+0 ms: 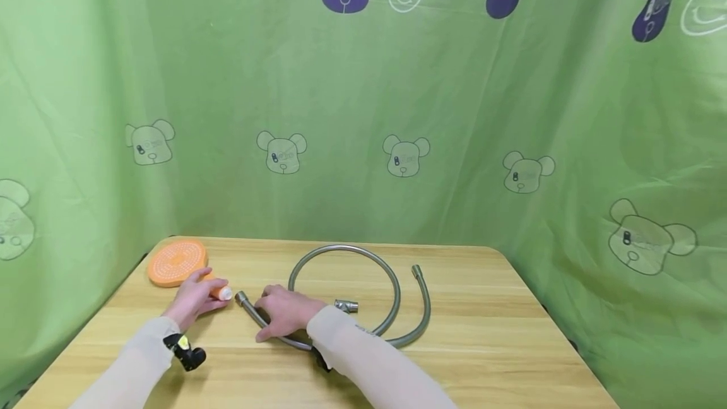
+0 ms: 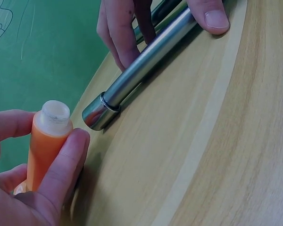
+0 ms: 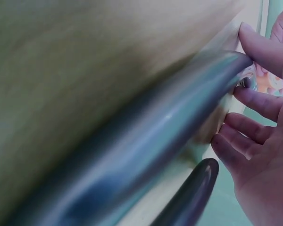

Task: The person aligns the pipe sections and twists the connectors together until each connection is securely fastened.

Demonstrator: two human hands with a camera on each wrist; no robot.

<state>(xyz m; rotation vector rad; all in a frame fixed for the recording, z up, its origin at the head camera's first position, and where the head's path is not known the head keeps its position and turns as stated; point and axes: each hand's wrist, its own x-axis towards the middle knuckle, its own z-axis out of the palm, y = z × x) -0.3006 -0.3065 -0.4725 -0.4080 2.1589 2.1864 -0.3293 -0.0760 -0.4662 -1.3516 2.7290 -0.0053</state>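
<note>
An orange shower head (image 1: 176, 264) lies at the table's back left, its round face up. My left hand (image 1: 195, 298) grips its handle, fingers and thumb around the orange part, below the white threaded end (image 2: 55, 113). Just right of that end lies the metal end fitting (image 2: 100, 113) of a silver shower hose (image 1: 394, 279). Over this stretch of hose is my right hand (image 1: 289, 311), thumb on the near side and fingers on the far side, with a gap showing around the hose in the left wrist view. The hose loops behind this hand; the right sleeve hides part of it.
A short metal fitting (image 1: 346, 306) lies inside the hose loop, just past the right cuff. The hose's other end (image 1: 417, 271) points to the back right. A green patterned curtain (image 1: 363, 112) surrounds the wooden table (image 1: 500, 333) at the back and sides.
</note>
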